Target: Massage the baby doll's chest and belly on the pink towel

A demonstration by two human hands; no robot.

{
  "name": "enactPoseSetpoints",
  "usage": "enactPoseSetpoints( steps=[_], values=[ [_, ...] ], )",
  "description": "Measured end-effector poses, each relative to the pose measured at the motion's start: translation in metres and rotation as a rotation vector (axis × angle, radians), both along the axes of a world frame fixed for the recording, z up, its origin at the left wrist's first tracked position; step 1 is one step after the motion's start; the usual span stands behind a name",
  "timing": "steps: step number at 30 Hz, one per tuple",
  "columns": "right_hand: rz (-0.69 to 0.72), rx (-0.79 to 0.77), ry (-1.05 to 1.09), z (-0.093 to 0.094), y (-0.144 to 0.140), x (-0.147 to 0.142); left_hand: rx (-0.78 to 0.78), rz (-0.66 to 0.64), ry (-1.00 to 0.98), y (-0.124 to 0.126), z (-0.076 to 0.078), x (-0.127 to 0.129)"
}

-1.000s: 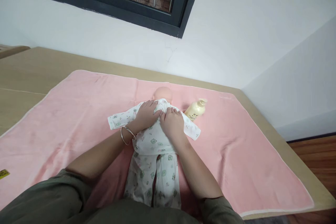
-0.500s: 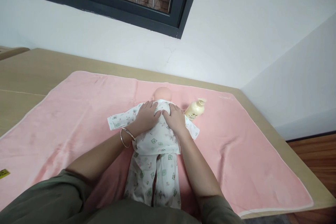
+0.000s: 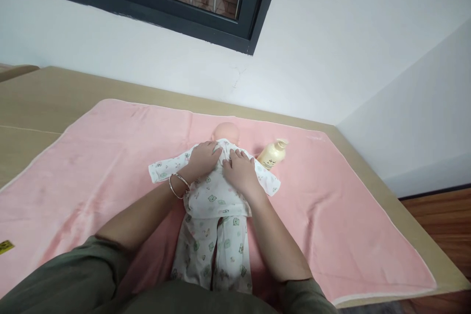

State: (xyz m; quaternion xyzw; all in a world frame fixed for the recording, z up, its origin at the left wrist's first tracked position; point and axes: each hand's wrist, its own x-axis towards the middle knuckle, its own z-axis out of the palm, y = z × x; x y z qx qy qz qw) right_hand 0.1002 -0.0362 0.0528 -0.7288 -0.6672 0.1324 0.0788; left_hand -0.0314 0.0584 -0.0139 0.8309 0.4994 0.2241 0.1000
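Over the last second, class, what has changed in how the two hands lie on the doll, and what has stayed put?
The right hand slid a little up the doll's chest and then back down, staying flat on the printed top. The left hand kept pressing the top by the doll's shoulder, barely shifting. Nothing was grasped or let go. The doll, the lotion bottle and the pink blanket stayed as they were.

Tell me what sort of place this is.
Likely a home room set up for baby-care practice: a pink towel over a wooden table, a baby doll in printed pyjamas, and a cream pump bottle.
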Motion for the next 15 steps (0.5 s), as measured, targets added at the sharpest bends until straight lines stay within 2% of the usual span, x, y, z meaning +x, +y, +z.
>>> enactPoseSetpoints(
  steps=[4, 10, 12, 15],
  values=[
    [-0.015, 0.042, 0.11, -0.011, 0.014, 0.016, 0.02, 0.012, 0.031, -0.013, 0.003, 0.004],
    [-0.062, 0.093, 0.197, -0.024, 0.029, 0.029, 0.189, 0.075, 0.07, -0.048, 0.011, 0.016],
    [-0.063, 0.095, 0.168, -0.021, 0.025, 0.025, 0.169, 0.061, 0.066, -0.045, 0.011, 0.016],
    [-0.058, 0.081, 0.09, -0.013, 0.015, 0.011, 0.092, -0.011, 0.091, -0.028, 0.011, 0.009]
  ],
)
